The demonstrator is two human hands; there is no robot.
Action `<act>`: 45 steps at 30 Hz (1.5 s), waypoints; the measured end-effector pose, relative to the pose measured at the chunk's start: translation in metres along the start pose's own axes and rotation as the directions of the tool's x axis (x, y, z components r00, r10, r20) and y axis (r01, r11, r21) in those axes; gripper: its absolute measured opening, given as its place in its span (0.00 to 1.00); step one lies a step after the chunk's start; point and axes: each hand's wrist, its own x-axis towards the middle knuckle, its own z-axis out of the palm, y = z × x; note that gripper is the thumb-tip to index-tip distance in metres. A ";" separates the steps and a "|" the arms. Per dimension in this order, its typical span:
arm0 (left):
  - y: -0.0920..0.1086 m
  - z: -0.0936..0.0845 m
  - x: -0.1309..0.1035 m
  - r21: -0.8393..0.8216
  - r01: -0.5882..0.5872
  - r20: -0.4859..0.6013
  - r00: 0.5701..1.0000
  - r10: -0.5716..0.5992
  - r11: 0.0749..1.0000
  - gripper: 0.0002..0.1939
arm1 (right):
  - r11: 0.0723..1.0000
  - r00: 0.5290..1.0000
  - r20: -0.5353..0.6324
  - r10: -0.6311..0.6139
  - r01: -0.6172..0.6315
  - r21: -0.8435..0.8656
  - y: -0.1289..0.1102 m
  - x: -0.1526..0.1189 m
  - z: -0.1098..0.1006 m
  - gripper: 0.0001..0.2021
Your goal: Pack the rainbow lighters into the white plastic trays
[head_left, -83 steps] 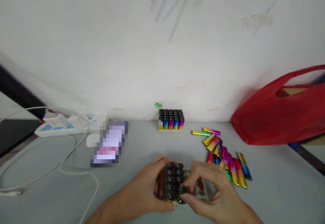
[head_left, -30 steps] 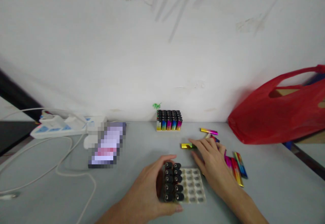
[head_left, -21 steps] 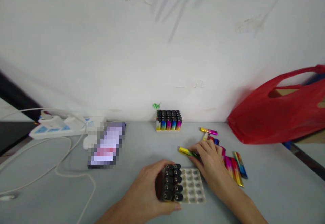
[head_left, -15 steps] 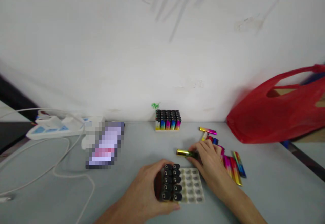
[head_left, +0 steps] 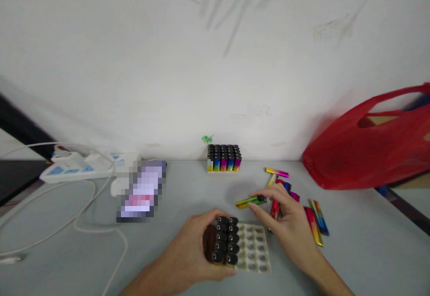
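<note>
White plastic power strip [head_left: 75,175], one, with plugs; white cable [head_left: 114,229], one, looped near the left forearm. Hazard, to my eye: snagging, should that arm swing outward.

Flat dark phone [head_left: 144,188], one, screen blurred, on the grey worktop [head_left: 188,188].

Left hand [head_left: 191,246]: curved snugly around ten black-topped lighters [head_left: 221,237], two columns of five, standing in one pale plastic tray [head_left: 254,242]. Hazard: uneven squeezing could lean the columns or skew the tray; letting go abruptly might topple a loosely seated piece.

Multicoloured block of black-capped lighters [head_left: 224,161], one, upright by the wall, well apart from the hands.

Shiny yellow-green lighter [head_left: 247,202], one, beyond the tray's far edge, nearly level, black end rightward. Hazard: gripped towards one end, it could pivot or slip; carried low, it might knock the standing caps.

Right hand [head_left: 290,217]: thumb and fingertips pinching that lighter, the hand partly over the scattered metallic lighters [head_left: 314,226], count uncertain, some hidden. Hazard: a dragging wrist could sweep these across the worktop.

Red fabric-like bag [head_left: 366,152], one, slumped at the right. Hazard: slight; further sagging might crowd the loose pieces.
</note>
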 end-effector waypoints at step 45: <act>-0.001 -0.007 0.002 -0.058 0.010 0.070 0.998 -0.006 0.998 0.35 | 0.373 0.806 0.547 0.225 -0.590 0.716 -0.012 -0.003 0.006 0.28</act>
